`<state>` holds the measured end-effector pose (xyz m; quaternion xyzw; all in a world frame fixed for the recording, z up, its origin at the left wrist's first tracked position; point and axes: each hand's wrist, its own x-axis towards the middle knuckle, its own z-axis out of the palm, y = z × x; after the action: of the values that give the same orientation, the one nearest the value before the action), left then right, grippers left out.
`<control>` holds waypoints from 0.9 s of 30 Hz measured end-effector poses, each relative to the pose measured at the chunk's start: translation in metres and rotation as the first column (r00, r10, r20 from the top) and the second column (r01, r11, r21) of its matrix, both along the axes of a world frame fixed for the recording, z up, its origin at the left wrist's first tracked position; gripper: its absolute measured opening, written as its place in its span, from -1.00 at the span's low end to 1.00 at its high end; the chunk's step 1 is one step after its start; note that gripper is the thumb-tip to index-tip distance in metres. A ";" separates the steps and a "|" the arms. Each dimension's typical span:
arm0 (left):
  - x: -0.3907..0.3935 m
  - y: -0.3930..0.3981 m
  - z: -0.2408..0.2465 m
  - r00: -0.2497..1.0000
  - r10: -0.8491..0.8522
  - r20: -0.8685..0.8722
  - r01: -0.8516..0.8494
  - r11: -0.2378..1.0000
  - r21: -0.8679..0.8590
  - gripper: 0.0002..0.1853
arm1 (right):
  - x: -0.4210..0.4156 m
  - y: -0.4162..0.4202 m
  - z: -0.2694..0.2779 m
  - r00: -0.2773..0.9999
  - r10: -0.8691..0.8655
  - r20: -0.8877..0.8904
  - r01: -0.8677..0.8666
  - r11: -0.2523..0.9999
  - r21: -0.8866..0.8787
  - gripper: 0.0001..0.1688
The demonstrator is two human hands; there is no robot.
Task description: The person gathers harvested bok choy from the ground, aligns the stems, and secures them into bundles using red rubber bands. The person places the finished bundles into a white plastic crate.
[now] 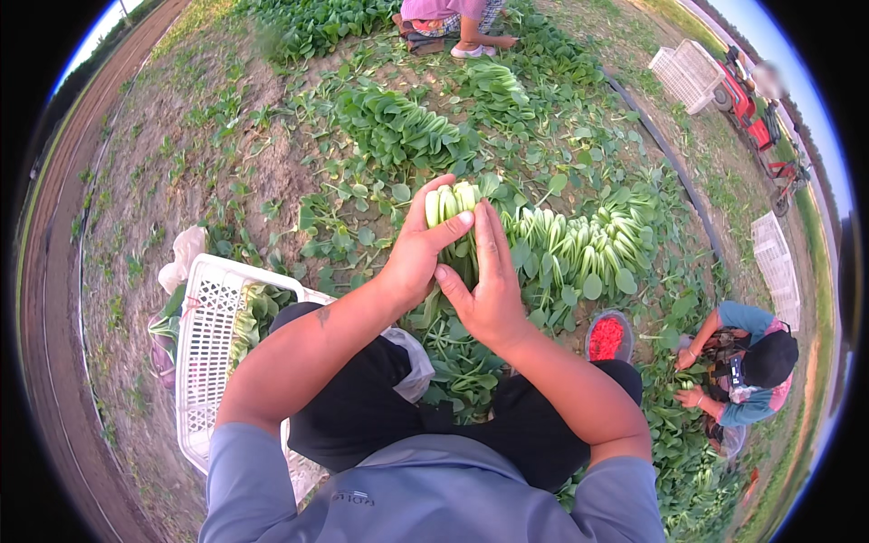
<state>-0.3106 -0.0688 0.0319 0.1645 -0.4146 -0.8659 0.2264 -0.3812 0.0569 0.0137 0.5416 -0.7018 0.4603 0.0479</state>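
Between my two hands is a bunch of bok choy (449,203), its pale stem ends pointing away from me and its leaves hanging below. My left hand (417,254) wraps its left side, the thumb lying across the stems. Against the right side, my right hand (490,288) presses with straight fingers held together, its thumb near the leaves under my left hand. Just right of my hands, a curved row of bok choy (590,237) lies on the ground with stems showing. Further ahead lies another row of harvested greens (407,129).
A white plastic crate (204,360) with greens stands at my left. Near my right knee sits a clear tub of small red pieces (606,338). One person (747,373) crouches at right, another (448,20) ahead. Crates (689,75) and a red vehicle (747,108) stand beyond a dark hose (669,156).
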 end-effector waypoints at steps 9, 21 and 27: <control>-0.003 -0.005 -0.007 0.998 -0.069 0.016 0.070 0.995 -0.075 -0.26 | -0.003 0.000 -0.002 0.977 -0.057 0.206 0.068 0.996 -0.049 -0.07; 0.004 -0.015 0.008 0.975 -0.211 -0.069 0.203 0.974 -0.097 -0.20 | 0.015 0.012 0.003 0.986 0.077 0.150 -0.082 0.996 0.028 0.05; 0.012 -0.023 0.008 0.965 -0.261 -0.013 0.262 0.964 0.038 -0.31 | 0.013 0.027 0.017 0.988 0.132 0.074 -0.148 0.949 0.279 0.22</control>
<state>-0.2982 -0.0921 0.0398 0.1095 -0.4148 -0.8968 0.1085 -0.3687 0.0836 0.0306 0.5786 -0.7214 0.3717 -0.0819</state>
